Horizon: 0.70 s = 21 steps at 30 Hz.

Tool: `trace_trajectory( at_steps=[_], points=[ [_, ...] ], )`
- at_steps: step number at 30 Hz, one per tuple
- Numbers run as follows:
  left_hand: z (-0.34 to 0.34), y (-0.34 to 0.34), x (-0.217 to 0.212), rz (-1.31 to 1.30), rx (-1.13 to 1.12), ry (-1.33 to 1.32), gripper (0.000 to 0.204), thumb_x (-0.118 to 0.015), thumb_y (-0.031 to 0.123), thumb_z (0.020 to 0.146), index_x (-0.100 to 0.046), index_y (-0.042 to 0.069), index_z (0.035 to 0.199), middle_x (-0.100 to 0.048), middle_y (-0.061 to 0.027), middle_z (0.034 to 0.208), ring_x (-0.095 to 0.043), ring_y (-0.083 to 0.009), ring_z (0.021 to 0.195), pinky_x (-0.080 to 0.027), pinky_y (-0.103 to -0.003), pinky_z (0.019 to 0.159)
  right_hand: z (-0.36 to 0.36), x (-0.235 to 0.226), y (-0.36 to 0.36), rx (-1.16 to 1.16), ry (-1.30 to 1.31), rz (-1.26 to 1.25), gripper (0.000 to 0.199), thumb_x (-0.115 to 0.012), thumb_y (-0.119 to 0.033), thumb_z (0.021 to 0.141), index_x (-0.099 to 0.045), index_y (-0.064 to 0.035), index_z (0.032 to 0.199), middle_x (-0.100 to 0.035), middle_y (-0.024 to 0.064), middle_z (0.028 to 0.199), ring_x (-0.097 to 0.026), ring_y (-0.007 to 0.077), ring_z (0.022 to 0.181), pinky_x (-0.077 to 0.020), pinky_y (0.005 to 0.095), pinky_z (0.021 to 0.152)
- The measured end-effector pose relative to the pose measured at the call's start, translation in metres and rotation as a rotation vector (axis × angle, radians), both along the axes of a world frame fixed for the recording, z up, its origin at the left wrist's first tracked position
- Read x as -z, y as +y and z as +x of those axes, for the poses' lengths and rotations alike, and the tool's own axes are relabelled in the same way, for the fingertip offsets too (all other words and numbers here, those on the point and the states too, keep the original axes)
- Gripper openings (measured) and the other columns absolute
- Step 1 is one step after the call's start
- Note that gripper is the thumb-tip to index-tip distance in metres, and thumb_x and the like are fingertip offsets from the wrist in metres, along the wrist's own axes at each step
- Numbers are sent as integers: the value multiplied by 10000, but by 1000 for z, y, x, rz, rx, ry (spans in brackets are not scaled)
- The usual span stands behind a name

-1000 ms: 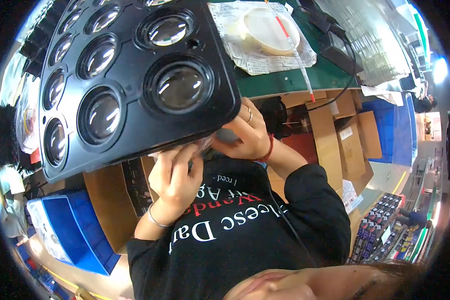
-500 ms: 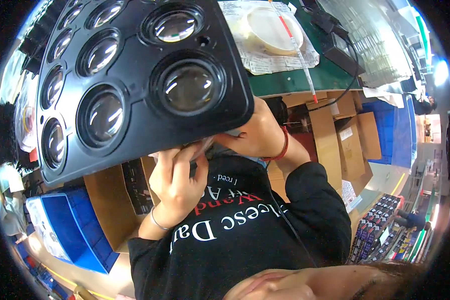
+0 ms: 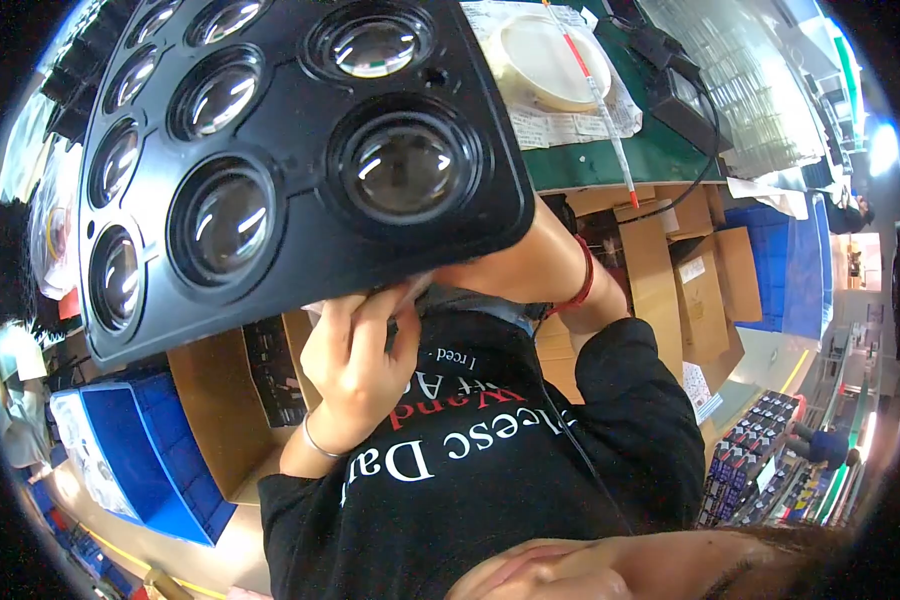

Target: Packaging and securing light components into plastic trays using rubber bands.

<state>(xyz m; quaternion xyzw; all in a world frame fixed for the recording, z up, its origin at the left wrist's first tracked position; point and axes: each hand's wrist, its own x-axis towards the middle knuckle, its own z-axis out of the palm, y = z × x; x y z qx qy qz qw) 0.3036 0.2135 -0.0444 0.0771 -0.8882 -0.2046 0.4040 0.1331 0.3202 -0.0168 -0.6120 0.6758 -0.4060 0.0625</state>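
Note:
A black panel (image 3: 300, 215) with several round glass lenses in raised rings fills the upper left, very near. Below its lower edge is my left hand (image 3: 358, 350), with a thin silver bracelet; its fingers are bent and pressed together, the tips partly covered by the panel edge. A bit of clear or pale material shows at those fingertips, too little to name. My right hand (image 3: 490, 270), with a red cord at the wrist, reaches behind the panel's lower right corner, close to my left hand. Its fingers are hidden there.
A green table (image 3: 660, 150) at the upper right bears a round white dish (image 3: 545, 62) on printed paper, a red-and-white stick (image 3: 602, 105) and a black adapter (image 3: 685, 108) with cable. Open cardboard boxes (image 3: 655, 290) stand below. A blue bin (image 3: 155, 460) is at the lower left.
The black panel has shifted slightly to the right in view. My right hand has gone further behind it, so less of it shows. My left hand stays nearly in place.

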Motion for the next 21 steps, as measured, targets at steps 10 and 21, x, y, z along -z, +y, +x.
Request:
trace_trajectory(
  at_steps=[10,21],
  points=[
    [0,0,3,10,-7,22,249,-733,-24,625,-694,56,857,-607,-74,864,-610,-208,638,-484,-296,545,6,26,5,12,-19,-248,160,-755,-104,616,-625,-113,709,-625,17,774,-609,205,713,-435,346,674],
    [7,-11,16,-47,14,1,263,-731,-55,609,-725,72,839,-640,-66,818,-643,-224,700,-530,-316,650,16,57,7,132,299,-486,222,-787,-106,584,-656,-124,763,-617,-10,832,-584,157,667,-433,346,682]
  ],
)
